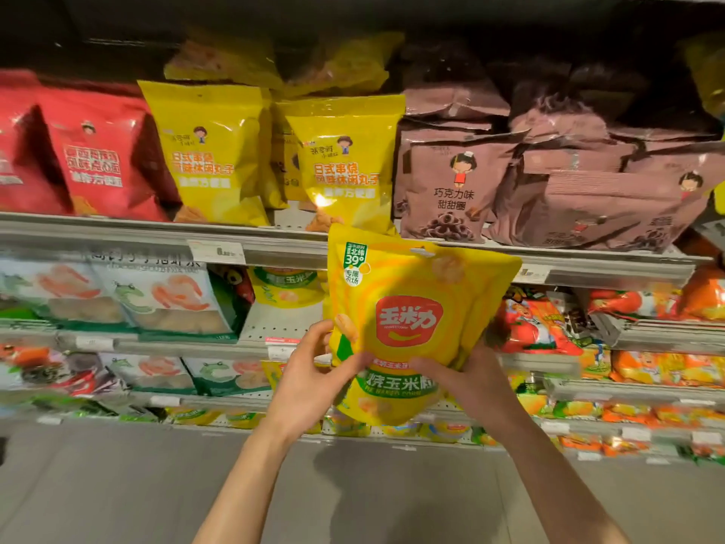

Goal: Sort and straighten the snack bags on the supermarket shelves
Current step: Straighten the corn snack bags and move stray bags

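I hold a yellow corn snack bag [412, 308] with a red logo upright in front of the shelves, in both hands. My left hand [310, 371] grips its lower left edge, thumb across the front. My right hand [467, 382] grips its lower right side, fingers behind the bag. More bags of the same kind, a second yellow corn bag [288, 286] among them, stand on the second shelf just behind and left of it, next to a bare gap of white shelf back [280, 321].
The top shelf [157, 229] carries red bags [94, 159], yellow bags [345, 162] and brown chocolate-ring bags [451, 190], some brown ones leaning. White-green shrimp cracker bags [172, 300] stand at left, orange-red bags [537, 320] at right. Grey floor [117, 484] lies below.
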Motion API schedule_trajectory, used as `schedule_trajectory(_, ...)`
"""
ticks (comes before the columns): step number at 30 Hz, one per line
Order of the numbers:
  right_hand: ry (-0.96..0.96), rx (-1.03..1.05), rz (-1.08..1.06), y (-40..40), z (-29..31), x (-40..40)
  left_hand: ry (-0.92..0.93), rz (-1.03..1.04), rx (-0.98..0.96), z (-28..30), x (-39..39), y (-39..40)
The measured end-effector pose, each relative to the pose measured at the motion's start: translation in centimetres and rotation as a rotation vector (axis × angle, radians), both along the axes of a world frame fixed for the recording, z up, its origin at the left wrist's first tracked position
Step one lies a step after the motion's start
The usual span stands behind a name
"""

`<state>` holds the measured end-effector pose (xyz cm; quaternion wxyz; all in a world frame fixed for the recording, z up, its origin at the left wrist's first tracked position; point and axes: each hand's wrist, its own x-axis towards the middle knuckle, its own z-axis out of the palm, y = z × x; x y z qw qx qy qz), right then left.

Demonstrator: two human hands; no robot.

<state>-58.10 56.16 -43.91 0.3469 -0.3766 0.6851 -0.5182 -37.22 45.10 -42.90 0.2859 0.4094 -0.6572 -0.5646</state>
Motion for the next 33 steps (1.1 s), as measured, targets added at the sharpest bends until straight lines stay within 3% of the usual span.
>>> schedule_trajectory(13,0.096,0.032,0.035,-10.0,-0.5,12.2,-0.009,-0.026,-0.023,0.6,12.9,-9.8)
schedule_trajectory(24,0.161,0.134,-0.003,-18.0,-5.1,12.3,-0.055,0.085,-0.028,-1.9,12.1,-15.9)
schedule_trajectory(33,0.156,0.018,-0.088,-21.8,-9.1,12.8,0.059,0.168,-0.005,-6.5,10.9,-19.3)
